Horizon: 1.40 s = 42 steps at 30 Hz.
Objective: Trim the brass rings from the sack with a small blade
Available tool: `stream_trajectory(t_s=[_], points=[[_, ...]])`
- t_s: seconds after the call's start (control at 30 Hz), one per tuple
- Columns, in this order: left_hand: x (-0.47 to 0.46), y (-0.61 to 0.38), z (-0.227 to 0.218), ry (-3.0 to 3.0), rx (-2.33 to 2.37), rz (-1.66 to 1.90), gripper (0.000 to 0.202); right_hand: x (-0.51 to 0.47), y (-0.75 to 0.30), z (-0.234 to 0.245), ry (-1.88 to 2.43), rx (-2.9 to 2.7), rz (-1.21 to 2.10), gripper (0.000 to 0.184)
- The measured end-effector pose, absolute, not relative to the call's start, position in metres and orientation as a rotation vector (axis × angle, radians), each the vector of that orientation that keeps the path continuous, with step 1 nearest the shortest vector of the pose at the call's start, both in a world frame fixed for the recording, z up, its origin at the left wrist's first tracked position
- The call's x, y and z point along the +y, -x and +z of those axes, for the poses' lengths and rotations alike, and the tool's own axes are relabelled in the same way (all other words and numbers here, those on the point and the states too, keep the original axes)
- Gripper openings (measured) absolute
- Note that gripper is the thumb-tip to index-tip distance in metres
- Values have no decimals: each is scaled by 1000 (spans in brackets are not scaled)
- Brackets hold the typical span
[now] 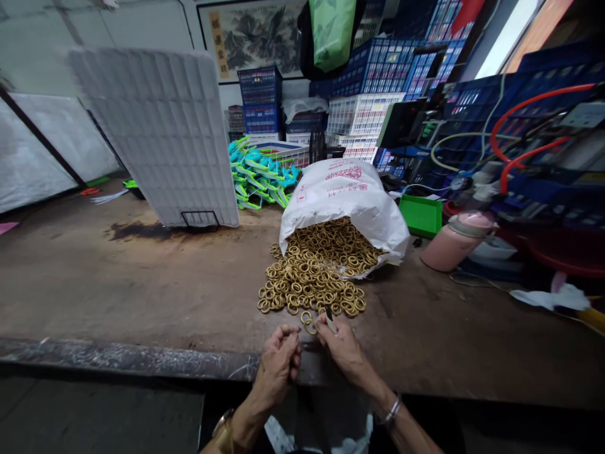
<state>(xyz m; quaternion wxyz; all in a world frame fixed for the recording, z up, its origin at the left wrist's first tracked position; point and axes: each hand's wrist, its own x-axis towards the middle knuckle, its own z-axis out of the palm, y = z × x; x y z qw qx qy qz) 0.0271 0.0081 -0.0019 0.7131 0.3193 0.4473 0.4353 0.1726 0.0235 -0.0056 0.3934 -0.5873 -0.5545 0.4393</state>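
A white sack (350,195) lies on its side on the worn brown table (142,284), spilling a heap of brass rings (316,271) toward me. My left hand (280,362) rests at the table's near edge with its fingers curled into a pinch; what it holds is too small to make out. My right hand (343,347) is beside it, fingers closed around a small dark tool (329,317) whose tip touches a loose brass ring (309,326) at the heap's near edge. A watch is on my left wrist, a bracelet on my right.
A white gridded panel (161,132) leans upright at the back left. Teal plastic parts (259,173) are piled behind it. A green tray (420,215) and a pink bottle (456,239) stand right of the sack. Blue and white crates (363,94), hoses and machinery fill the back right.
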Motion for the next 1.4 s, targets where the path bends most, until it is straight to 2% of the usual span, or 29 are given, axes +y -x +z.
stream_trajectory(t_s=[0.17,0.4,0.53,0.73,0.97,1.1,1.3,1.4], points=[[11,-30,6,-813,1035,960,38,15,-164,-2,1370,-1232,1415,24],[12,-24,10,-1001,1103,1106,24,10,-161,13,1286,-1030,1816,22],[11,-13,6,-1271,1033,1068,21,9,-164,14,1270,-939,1965,20],[9,-4,9,-1502,917,950,21,8,-165,9,1188,-866,2043,20],[3,-3,12,-1452,891,839,23,6,-164,8,1166,-841,2089,24],[4,-6,12,-1382,956,865,18,6,-159,5,1381,-926,1950,22],[4,-16,17,-1142,1082,896,19,4,-155,0,1493,-1479,1143,20],[4,-18,15,-1110,1082,895,23,1,-154,0,1489,-1640,1020,23]])
